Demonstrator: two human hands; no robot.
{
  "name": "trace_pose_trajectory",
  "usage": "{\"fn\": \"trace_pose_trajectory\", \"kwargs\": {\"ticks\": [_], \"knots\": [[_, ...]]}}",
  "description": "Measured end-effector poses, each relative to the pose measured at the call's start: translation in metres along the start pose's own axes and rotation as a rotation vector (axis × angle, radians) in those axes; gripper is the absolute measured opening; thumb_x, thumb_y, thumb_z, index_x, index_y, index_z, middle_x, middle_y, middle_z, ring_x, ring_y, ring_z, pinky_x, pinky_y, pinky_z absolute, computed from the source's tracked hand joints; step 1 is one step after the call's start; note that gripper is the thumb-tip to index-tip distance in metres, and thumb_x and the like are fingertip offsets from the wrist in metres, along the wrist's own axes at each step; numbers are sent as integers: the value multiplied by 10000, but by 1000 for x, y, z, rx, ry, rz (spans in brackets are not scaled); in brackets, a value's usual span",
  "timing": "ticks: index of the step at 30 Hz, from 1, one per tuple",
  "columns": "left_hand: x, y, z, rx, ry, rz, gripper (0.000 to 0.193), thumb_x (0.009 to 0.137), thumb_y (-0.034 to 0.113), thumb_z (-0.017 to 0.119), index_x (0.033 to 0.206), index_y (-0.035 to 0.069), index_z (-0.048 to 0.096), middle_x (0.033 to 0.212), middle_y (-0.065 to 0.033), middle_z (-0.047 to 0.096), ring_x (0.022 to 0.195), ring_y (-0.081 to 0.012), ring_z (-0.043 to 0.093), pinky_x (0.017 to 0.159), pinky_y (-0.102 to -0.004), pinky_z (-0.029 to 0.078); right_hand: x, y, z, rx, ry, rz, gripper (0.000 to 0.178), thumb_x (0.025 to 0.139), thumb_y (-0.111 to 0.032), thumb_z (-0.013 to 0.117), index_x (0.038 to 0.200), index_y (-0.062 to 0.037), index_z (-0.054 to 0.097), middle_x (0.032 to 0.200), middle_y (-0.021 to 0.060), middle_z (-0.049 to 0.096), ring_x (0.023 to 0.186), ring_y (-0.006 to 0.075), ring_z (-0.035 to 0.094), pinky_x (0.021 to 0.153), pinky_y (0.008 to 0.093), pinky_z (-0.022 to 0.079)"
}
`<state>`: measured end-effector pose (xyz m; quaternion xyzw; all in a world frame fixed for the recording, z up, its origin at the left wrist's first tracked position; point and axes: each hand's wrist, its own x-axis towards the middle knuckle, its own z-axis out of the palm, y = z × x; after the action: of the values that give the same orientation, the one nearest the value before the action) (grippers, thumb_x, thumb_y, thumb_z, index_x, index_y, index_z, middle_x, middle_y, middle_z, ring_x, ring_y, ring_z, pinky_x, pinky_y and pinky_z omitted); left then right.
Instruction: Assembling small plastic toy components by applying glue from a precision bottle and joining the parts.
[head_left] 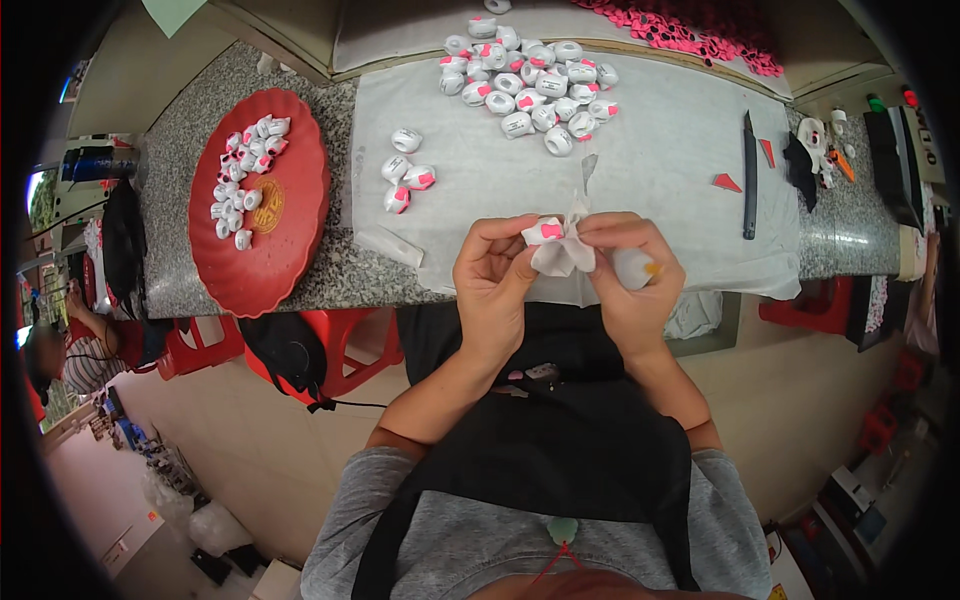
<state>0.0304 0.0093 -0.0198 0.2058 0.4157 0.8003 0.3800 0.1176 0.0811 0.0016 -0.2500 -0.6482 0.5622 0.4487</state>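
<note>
Between the thumb and fingers of my left hand (488, 290) is a small white figure with a pink bow (545, 232). My right hand (640, 305) pinches a piece of thin white cloth (565, 258), which bunches up against the figure. A whitish translucent object (630, 268) with a yellow-orange tip rests inside the curl of my right fingers; its exact kind is unclear. Both hands meet above the front edge of a white sheet (660, 190). Left of them, several matching white figures (420, 177) lie on the sheet.
A large heap of white figures (545, 85) covers the back of the sheet. At left, a red scalloped tray (300, 190) holds more. A dark flat blade-like tool (750, 175) and red scraps (727, 182) lie at right. Pink pieces (690, 35) fill the shelf behind.
</note>
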Motion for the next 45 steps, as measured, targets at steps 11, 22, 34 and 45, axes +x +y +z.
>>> {"fn": "trace_pose_trajectory", "kwargs": {"ticks": [11,22,34,45], "knots": [[5,7,-4,116,-90,87,195,716,-51,523,899,-21,466,934,-135,506,897,-157,491,765,-242,388,11,-1,-7,-476,-233,-583,228,522,100,572,717,-11,531,739,104,559,594,237,525,520,274,430],[11,10,3,-102,-217,-128,243,762,39,505,983,-3,410,956,-139,521,902,-147,486,769,-241,376,17,-22,-44,-341,-97,66,312,634,41,532,945,17,524,673,51,491,523,75,412,489,171,325],[2,8,8,3,-182,-69,221,767,41,497,963,-16,411,902,-108,503,792,-132,498,647,-235,445,2,-11,-7,285,-156,381,257,702,-33,525,946,42,501,618,40,481,502,72,443,439,175,343],[1,5,3,13,-182,-52,202,771,47,492,949,-8,414,904,-110,505,771,-129,501,647,-233,434,-1,-5,-2,352,-130,407,239,710,-47,522,930,43,501,634,42,472,522,78,454,438,177,343]]}}
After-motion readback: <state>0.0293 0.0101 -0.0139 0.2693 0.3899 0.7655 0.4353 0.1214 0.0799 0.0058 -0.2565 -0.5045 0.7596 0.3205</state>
